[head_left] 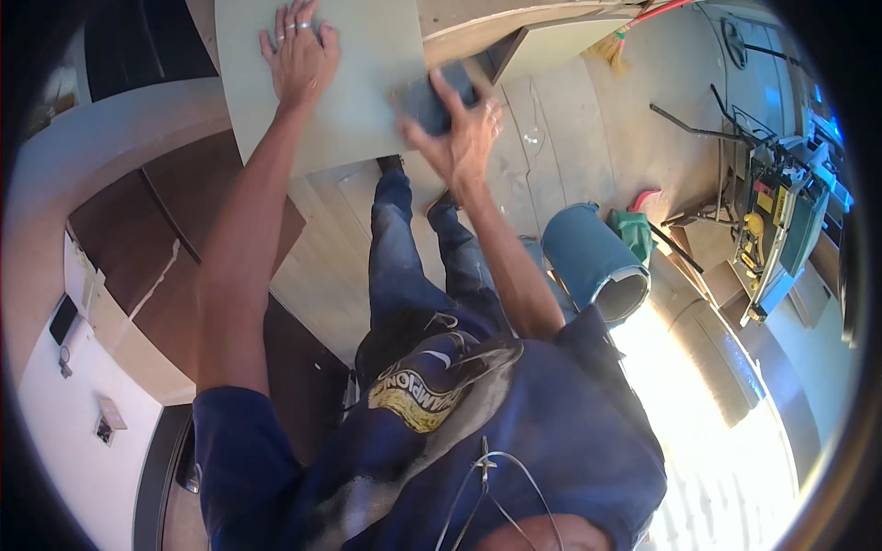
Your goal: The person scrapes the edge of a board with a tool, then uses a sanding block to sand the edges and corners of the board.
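Observation:
A pale grey-green panel lies flat in front of me at the top of the view. My left hand rests on it, fingers spread, holding nothing. At the panel's right edge, my right hand grips a dark rectangular block that looks like a sanding block. The fingers lie over its top and right side, with the thumb at its near side. Motion smears both block and hand, and the block's underside is hidden.
A blue barrel stands on the floor to my right, with a green bag beside it. Farther right is a table saw on a stand. A broom lies at the far right. Dark brown boards are at my left.

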Demonstrator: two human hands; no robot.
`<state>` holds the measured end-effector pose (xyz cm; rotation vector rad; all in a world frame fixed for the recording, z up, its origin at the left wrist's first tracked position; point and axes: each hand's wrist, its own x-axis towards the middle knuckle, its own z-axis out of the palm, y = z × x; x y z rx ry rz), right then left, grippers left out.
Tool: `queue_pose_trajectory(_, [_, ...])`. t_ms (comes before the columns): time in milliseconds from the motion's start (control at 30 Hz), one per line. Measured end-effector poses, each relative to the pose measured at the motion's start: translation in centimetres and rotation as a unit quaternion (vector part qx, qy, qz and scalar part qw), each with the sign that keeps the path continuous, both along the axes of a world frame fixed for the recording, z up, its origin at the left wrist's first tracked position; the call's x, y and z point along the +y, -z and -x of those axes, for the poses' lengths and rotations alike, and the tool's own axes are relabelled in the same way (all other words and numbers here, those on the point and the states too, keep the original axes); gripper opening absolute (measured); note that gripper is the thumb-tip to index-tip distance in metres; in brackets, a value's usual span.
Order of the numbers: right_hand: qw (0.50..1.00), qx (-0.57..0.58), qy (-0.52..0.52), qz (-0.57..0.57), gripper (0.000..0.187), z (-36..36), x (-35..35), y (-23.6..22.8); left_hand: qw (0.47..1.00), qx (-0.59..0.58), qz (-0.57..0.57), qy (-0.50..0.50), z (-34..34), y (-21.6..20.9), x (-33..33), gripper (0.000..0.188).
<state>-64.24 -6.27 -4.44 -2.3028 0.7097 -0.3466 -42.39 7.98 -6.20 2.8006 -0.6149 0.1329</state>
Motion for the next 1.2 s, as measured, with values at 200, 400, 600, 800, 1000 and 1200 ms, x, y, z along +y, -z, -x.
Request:
queue_pose_trajectory(200, [1.000,-0.006,-0.003,0.015,0.078,2.4,0.7,0.1,0.999,-0.022,0.018,0.016,0.3,-0.7,-0.5,0.050])
queue_pose_trajectory(400, [0.999,0.036,-0.017,0.012,0.080,3.7,1.7,-0.5,0.999,-0.032,0.007,0.005,-0.1,0.0,0.8,0.048])
queue_pose_trajectory(600, [0.998,-0.003,-0.005,0.069,0.077,-0.7,0.1,-0.5,0.999,-0.046,0.015,0.023,0.5,-0.6,-0.9,0.048])
queue_pose_trajectory(800, [0.998,0.040,-0.035,0.043,0.079,5.7,2.4,-0.7,1.000,-0.025,-0.005,0.003,-0.1,-0.1,0.9,0.049])
queue_pose_trajectory(1000, [0.995,0.000,-0.027,0.091,0.073,-2.4,0.6,-0.9,1.000,-0.006,0.014,-0.001,0.5,-1.0,-1.1,0.047])
queue_pose_trajectory(1200, [0.998,0.031,-0.044,0.033,0.082,5.2,2.3,-0.3,1.000,-0.007,0.029,-0.008,0.3,-1.2,0.2,0.046])
